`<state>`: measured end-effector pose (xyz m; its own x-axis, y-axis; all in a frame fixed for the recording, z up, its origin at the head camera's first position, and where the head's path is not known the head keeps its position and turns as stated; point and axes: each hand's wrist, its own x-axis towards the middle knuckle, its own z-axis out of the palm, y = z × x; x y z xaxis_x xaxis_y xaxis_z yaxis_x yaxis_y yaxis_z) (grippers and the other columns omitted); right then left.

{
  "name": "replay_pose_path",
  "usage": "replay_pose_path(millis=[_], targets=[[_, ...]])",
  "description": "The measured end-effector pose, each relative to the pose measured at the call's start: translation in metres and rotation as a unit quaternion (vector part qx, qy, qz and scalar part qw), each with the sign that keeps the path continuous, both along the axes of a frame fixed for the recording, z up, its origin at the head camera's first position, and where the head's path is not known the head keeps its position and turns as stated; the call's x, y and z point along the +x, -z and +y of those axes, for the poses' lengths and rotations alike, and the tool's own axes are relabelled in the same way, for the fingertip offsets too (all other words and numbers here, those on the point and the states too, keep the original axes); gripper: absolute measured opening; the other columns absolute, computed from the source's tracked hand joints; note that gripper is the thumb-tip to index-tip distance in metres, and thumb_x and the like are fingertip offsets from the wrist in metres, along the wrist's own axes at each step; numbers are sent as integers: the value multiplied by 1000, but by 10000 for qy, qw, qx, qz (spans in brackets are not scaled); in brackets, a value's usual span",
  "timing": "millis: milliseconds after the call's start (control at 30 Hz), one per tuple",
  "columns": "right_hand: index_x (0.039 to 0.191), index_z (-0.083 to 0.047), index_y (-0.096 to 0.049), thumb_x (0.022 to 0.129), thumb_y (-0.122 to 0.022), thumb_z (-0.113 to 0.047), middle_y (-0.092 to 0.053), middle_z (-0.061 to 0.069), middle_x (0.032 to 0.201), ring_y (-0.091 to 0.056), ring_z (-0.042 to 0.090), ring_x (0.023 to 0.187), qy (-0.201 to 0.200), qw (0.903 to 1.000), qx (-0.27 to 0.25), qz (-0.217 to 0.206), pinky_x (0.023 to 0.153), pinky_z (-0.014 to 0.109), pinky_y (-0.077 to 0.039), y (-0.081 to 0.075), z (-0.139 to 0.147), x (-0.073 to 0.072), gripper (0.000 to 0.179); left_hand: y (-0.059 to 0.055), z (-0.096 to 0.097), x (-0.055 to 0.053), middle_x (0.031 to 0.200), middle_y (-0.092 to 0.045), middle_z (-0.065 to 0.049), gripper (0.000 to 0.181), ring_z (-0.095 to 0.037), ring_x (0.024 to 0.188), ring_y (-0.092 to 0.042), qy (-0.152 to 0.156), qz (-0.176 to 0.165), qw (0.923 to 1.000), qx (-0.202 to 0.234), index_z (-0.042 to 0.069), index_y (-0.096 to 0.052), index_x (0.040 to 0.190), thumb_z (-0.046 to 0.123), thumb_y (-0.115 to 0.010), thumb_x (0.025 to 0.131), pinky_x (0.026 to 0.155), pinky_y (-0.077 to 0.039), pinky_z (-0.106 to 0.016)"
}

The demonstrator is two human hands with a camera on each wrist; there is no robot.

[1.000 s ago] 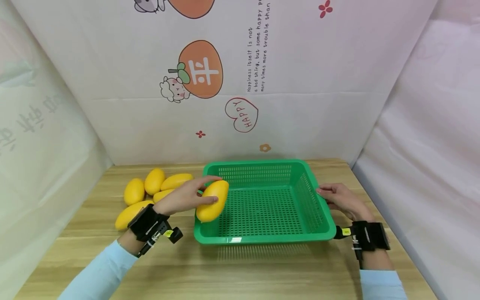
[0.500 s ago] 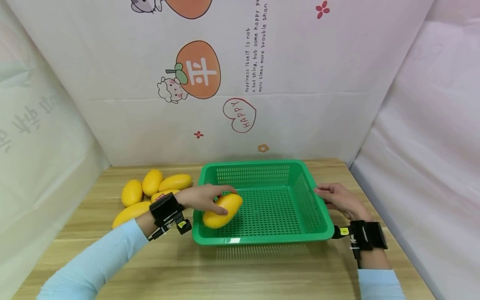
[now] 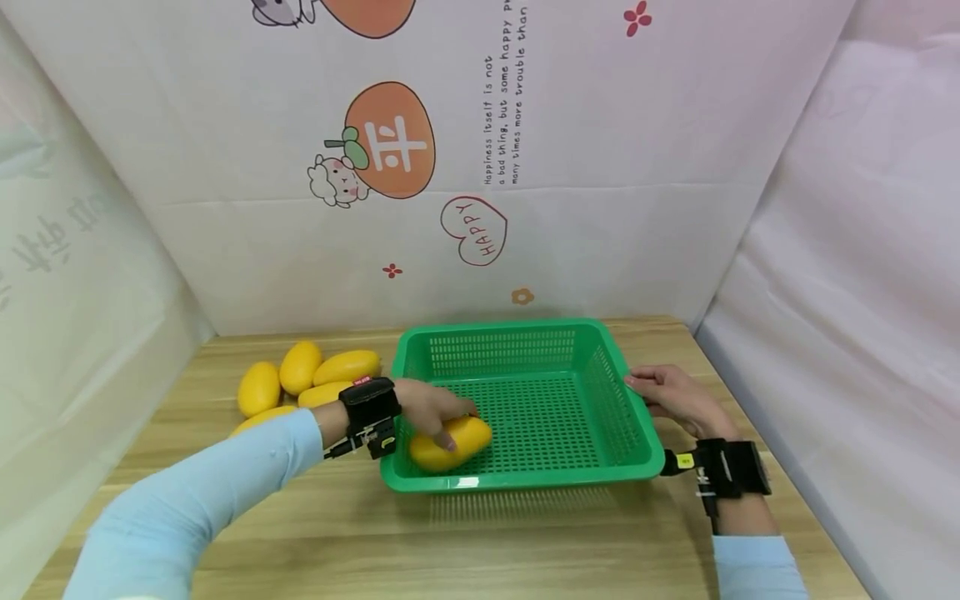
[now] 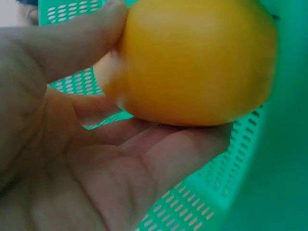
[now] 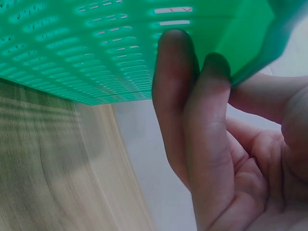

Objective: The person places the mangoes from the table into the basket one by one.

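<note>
Inside the left part of a green plastic basket (image 3: 525, 479), my left hand (image 3: 429, 406) holds a yellow mango (image 3: 461, 446) between thumb and fingers. The left wrist view shows the thumb on one side of the mango (image 4: 192, 62) and the fingers under the other, close to the basket's perforated wall. Whether the mango touches the basket floor I cannot tell. My right hand (image 3: 678, 398) pinches the basket's right rim; in the right wrist view its fingers (image 5: 207, 144) press the outer wall, with the thumb over the rim.
Several more yellow mangoes (image 3: 347, 367) lie on the wooden table (image 3: 360, 542) left of the basket, one partly hidden by the left forearm. A printed white cloth (image 3: 600, 208) stands behind the table, and white cloth sides rise at left and right.
My left hand has carried the mango from above the basket's left rim rightward and down into the basket. The right hand keeps its hold on the rim.
</note>
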<state>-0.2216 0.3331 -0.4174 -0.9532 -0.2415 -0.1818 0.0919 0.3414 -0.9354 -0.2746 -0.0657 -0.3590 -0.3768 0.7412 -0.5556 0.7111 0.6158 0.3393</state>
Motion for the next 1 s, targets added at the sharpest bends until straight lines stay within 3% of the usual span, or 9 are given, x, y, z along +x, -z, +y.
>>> replay_pose_path(millis=[233,367,533,700,833,1000], targets=[[148,13,-33,106,-50,-27,-60,30,130,-71,14,100,-89,9999,20,88,85,33,-59,3,3,1,60,5,16,8,130,-59,-6,57,-17,118,-55,305,-177,9980,-533,11,-37,148,24,-63,99,105,-43,-33],[149,12,-33,106,-50,-27,-56,34,134,-71,11,99,-109,9998,80,162,87,33,-59,3,4,2,60,5,22,12,121,-59,-4,57,-14,100,-56,349,-237,9950,-900,11,-36,149,25,-61,100,86,-47,-27],[148,11,-36,106,-50,-27,-58,33,132,-71,14,99,-90,9998,96,147,86,33,-59,0,2,0,58,4,24,12,111,-54,-2,56,-12,78,-48,93,-531,9930,-1053,12,-34,149,25,-59,101,66,-41,-23],[146,11,-38,106,-50,-25,-60,32,129,-72,13,97,-80,9998,138,131,84,32,-59,-6,2,-2,56,3,25,14,126,-55,-8,56,-14,88,-52,59,-226,9939,-1082,17,-37,149,28,-61,100,70,-49,-25],[147,11,-37,106,-49,-24,-60,31,130,-71,12,97,-88,9999,79,112,85,31,-59,-8,3,-4,55,1,27,14,130,-57,-7,55,-14,93,-54,233,65,9940,-1071,20,-42,148,28,-63,98,70,-50,-26],[145,12,-40,106,-49,-24,-66,24,122,-72,15,96,-68,9999,-136,-44,84,32,-59,-4,1,-3,54,4,26,12,132,-59,-6,53,-12,89,-54,376,-51,9939,-1040,18,-42,149,23,-60,100,66,-47,-24]])
